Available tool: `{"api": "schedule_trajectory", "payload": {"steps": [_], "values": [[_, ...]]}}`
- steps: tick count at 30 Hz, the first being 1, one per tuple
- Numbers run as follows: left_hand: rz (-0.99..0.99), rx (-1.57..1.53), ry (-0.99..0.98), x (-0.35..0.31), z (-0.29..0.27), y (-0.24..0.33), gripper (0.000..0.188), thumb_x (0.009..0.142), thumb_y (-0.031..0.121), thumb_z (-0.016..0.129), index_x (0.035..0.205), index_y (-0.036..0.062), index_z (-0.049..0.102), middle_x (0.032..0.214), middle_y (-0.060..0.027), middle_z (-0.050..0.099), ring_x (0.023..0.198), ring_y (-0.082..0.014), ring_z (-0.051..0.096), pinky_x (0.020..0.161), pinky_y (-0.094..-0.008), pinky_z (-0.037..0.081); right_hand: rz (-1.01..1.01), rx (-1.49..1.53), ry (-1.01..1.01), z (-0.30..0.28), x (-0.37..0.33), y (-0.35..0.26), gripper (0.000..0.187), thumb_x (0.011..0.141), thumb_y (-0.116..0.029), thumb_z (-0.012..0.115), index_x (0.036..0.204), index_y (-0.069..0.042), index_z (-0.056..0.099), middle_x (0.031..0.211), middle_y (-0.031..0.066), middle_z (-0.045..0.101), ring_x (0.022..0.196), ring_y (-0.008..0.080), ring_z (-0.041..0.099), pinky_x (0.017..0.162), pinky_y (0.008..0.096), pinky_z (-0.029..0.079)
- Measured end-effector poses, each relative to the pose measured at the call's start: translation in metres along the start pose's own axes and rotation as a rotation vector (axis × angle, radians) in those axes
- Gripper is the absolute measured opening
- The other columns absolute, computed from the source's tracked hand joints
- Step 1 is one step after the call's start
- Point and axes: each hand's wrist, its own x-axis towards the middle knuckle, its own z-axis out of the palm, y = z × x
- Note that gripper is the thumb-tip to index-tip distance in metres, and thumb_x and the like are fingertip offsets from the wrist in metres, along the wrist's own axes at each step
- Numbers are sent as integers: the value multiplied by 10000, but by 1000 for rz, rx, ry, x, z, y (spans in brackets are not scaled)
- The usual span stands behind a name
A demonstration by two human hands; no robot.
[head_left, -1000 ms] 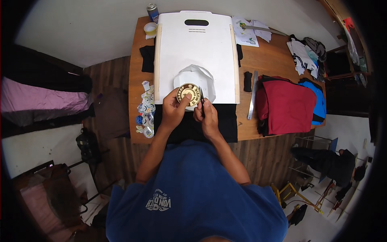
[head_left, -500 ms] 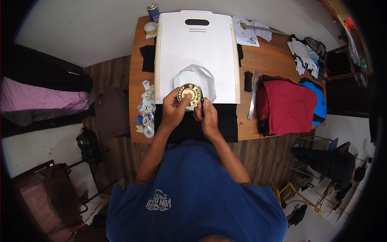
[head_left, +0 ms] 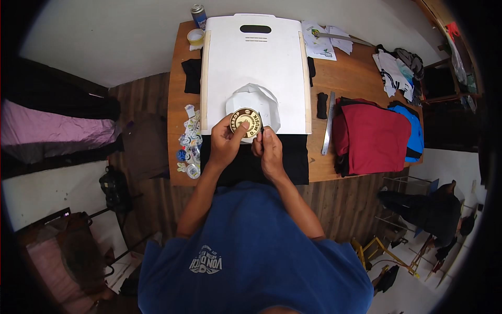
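Note:
My left hand (head_left: 223, 147) is closed on a round brown and cream printed sticker (head_left: 239, 117), its thumb pressed on the face. At the sticker's right edge, my right hand (head_left: 272, 156) grips small dark scissors (head_left: 262, 127), mostly hidden by the fingers. Both hands are held close together above the near edge of a white board (head_left: 256, 63). Just beyond the sticker, a crumpled white paper or plastic liner, shaped like a shallow bowl (head_left: 266, 97), rests on that board.
Black cloth (head_left: 287, 157) lies under the board's near end. Cut stickers (head_left: 191, 141) line the left edge of the wooden table (head_left: 348, 78). To the right are a metal ruler (head_left: 328, 125) and folded red cloth (head_left: 371, 138). A spray can (head_left: 198, 15) and tape roll (head_left: 195, 36) stand far left.
The sticker and the scissors have shifted very slightly against each other, and less of the scissors' blades shows. Otherwise both hands and arms stay where they were.

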Motion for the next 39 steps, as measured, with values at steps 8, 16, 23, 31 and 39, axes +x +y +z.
{"api": "schedule_trajectory", "payload": {"steps": [8,16,23,31,39], "values": [[3,-3,-8,0,0,0,188,888,44,569,1043,-60,582,925,-66,636,833,-83,586,726,-206,471,-43,154,-6,-1,1,-3,339,1001,-344,308,836,-74,430,540,-26,293,465,76,255,452,228,233],[-65,15,-73,0,1,1,165,884,40,573,1019,-55,584,904,-55,631,812,-73,580,701,-194,464,-9,88,115,9,4,-3,115,944,-161,510,940,-47,497,576,-69,394,473,12,311,426,196,225],[46,-18,62,0,6,-3,124,889,41,569,975,-47,584,880,-51,627,794,-69,577,683,-195,459,-85,181,-20,3,1,-2,256,989,-274,380,935,-43,477,560,-41,345,468,53,277,451,213,242],[-12,-12,40,1,7,-2,108,893,55,570,944,-39,580,861,-55,630,773,-71,582,680,-202,462,4,97,-18,3,-1,-1,345,1004,-348,285,840,-74,416,549,-19,301,479,81,271,467,223,244],[49,-16,85,1,7,-1,104,894,61,571,943,-31,576,860,-55,634,763,-67,583,682,-196,461,3,100,-19,4,0,-1,351,1001,-360,295,830,-76,407,556,-16,306,486,82,276,471,221,250]]}}
